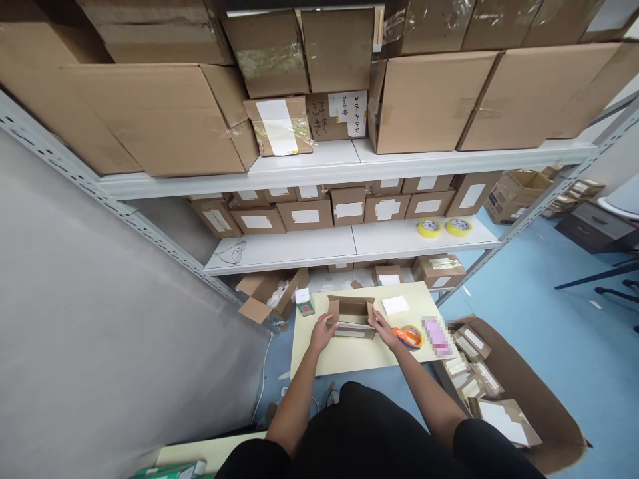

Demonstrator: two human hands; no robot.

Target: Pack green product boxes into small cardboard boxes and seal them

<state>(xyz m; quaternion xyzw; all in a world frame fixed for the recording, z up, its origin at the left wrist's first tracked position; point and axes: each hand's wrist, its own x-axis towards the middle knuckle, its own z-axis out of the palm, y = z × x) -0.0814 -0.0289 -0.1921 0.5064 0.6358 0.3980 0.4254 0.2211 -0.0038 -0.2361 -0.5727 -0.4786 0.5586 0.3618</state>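
Observation:
A small cardboard box stands open at the top on the pale yellow table. My left hand grips its left end, and my right hand grips its right end. The fingers of both hands curl against the cardboard. Just right of my right hand lies an orange tape dispenser with a roll of tape. A small white and green box sits near the table's left edge. Behind the right hand is a white paper or label.
Metal shelves with many cardboard boxes rise behind the table. Two yellow tape rolls and thin-framed glasses rest on the middle shelf. A large carton of packed parcels stands right, an open carton left. A blurred pink item lies at the table's right.

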